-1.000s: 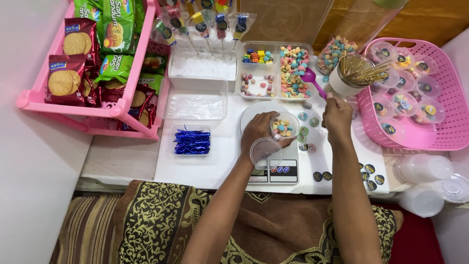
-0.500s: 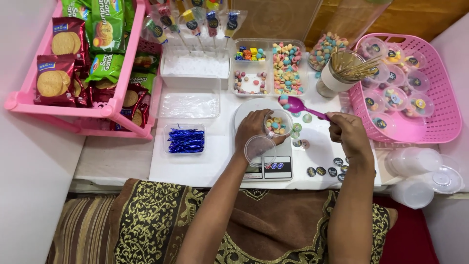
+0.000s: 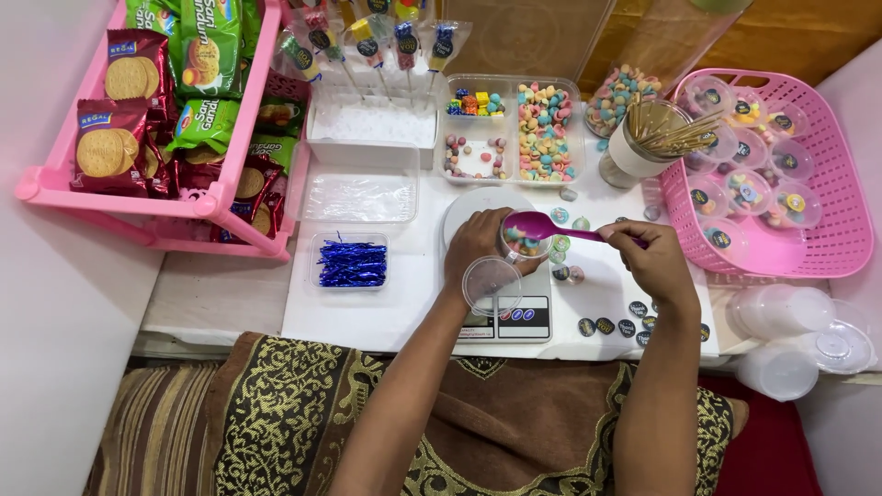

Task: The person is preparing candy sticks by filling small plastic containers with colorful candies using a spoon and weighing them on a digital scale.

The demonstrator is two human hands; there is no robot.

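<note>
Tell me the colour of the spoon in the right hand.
The spoon held by the right hand is magenta-purple, seen best in the head view.

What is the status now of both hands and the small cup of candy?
Left hand holds small clear plastic cup of candy plus clear lid. Right hand holds purple plastic spoon over cup. Nothing in the way.

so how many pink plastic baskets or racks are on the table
2: a pink plastic slatted rack holding biscuit packets at the left, and a pink plastic mesh basket of small filled clear cups at the right. None seems hidden.
</note>
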